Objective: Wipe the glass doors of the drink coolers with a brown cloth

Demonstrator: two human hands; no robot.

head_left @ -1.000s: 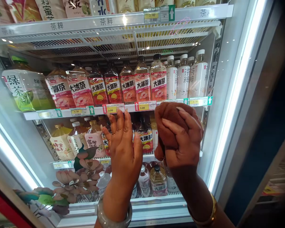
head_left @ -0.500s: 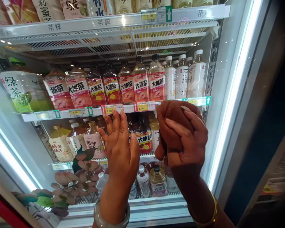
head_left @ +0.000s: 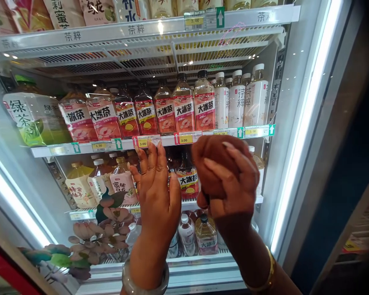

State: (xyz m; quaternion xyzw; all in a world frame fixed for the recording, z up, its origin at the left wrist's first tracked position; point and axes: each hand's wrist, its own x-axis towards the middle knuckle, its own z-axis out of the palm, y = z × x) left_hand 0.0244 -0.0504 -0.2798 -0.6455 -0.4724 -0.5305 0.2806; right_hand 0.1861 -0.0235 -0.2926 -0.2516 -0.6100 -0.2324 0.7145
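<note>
My right hand grips a bunched brown cloth, a little blurred, in front of the drinks on the middle shelves. Fingers extended and slightly apart, my left hand is raised before a price label and appears to rest on the glass door; the contact itself is hard to make out. Behind the glass, bottles of red-labelled iced tea line the shelf above both hands. A grey bangle circles my left wrist and a gold bracelet my right.
White-labelled tea bottles stand at the shelf's right, a large green tea bottle at its left. A pink and green flower decoration shows at lower left. Light strips run along the cabinet's sides.
My right hand has moved left with the cloth, closer to my left hand, uncovering price labels on the right. My left hand has stayed nearly where it was.
</note>
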